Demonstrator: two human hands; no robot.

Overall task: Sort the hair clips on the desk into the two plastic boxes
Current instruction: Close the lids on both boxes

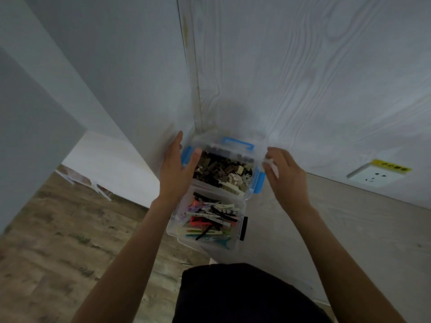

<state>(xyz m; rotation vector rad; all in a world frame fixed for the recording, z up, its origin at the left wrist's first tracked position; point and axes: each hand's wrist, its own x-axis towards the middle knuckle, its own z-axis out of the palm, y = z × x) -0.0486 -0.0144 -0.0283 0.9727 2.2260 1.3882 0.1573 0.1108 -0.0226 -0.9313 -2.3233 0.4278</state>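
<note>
— Left hand flat against blue-latched box, fingers straight; right hand pinching clear lid.
— Both boxes full, at desk corner. Risk?
— Lid slipping; long-clip box overhanging, tipping.

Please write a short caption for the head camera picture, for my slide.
Both hands, left hand and right hand, hold the blue-latched box beside the box of colourful clips.

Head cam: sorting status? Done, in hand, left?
Done: far box holds dark and beige clips, near box coloured long clips; no loose clips in view. In hand: left hand rests on the far box's side, right hand at its right edge. Left: likely positioning or closing; near box looks unlidded.
</note>
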